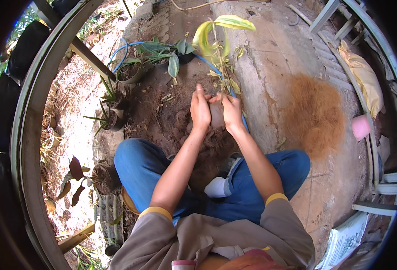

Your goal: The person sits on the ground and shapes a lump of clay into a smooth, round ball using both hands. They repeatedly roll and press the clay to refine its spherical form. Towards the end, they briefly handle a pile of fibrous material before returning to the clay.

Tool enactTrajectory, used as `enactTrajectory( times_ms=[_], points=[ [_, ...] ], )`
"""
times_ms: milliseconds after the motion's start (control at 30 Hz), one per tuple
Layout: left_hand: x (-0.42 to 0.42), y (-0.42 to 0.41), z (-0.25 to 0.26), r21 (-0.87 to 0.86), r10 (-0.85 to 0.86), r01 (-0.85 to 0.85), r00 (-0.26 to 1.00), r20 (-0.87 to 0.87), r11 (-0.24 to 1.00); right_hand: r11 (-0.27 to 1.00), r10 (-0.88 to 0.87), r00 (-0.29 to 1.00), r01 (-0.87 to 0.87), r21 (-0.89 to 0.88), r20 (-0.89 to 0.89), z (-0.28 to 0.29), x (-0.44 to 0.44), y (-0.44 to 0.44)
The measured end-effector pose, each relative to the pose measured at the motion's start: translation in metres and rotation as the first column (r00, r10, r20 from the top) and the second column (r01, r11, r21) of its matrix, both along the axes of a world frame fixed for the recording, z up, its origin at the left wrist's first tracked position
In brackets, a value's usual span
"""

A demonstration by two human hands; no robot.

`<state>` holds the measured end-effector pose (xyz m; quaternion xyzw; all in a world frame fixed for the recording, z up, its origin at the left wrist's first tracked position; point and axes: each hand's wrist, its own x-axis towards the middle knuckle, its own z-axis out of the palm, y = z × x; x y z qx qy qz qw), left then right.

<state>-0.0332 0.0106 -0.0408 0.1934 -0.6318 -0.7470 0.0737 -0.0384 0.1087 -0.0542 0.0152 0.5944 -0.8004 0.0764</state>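
Note:
My left hand (200,109) and my right hand (232,109) are close together over bare soil (164,131) in front of my knees. Between them is a rounded greyish-brown lump (217,116), seemingly a root ball or clod of soil; its detail is blurred. My right fingers close around its upper right side and the base of a thin plant stem (221,64). My left palm rests along the lump's left side, thumb up. From the stem spread variegated yellow-green leaves (235,22) at the top and smaller, drooping yellowish ones lower down.
Potted plants (131,72) line the soil's left and far sides. A blue hose (205,60) runs behind and beside the plant. On the concrete floor at right lies a heap of brown fibre (315,116), near a pink pot (361,127) and a yellowish sack (364,79).

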Motion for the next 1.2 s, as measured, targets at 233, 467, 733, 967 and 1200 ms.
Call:
enactTrajectory(
  times_ms=[233,467,733,967,1200],
  points=[
    [0.014,-0.013,0.017,0.554,-0.282,0.213,0.959,0.041,0.805,0.979,0.146,0.975,-0.117,-0.17,0.168,0.018,0.008,0.001],
    [0.015,-0.02,0.001,0.571,0.163,-0.107,0.985,-0.048,0.814,0.917,0.247,0.962,-0.193,-0.349,0.118,0.019,0.017,-0.007],
    [0.041,0.014,0.003,-0.287,0.016,-0.207,0.836,-0.549,0.935,0.991,-0.104,0.991,0.095,-0.098,-0.087,0.023,0.021,-0.014],
    [0.045,-0.002,0.02,-0.21,0.146,-0.269,0.874,-0.463,0.94,0.948,-0.034,0.857,0.191,0.255,-0.515,0.042,0.034,-0.021],
    [0.04,-0.001,0.021,0.004,0.066,-0.071,0.906,-0.418,0.997,0.996,-0.038,0.95,0.01,-0.092,-0.31,0.04,0.02,-0.015]
  ],
)
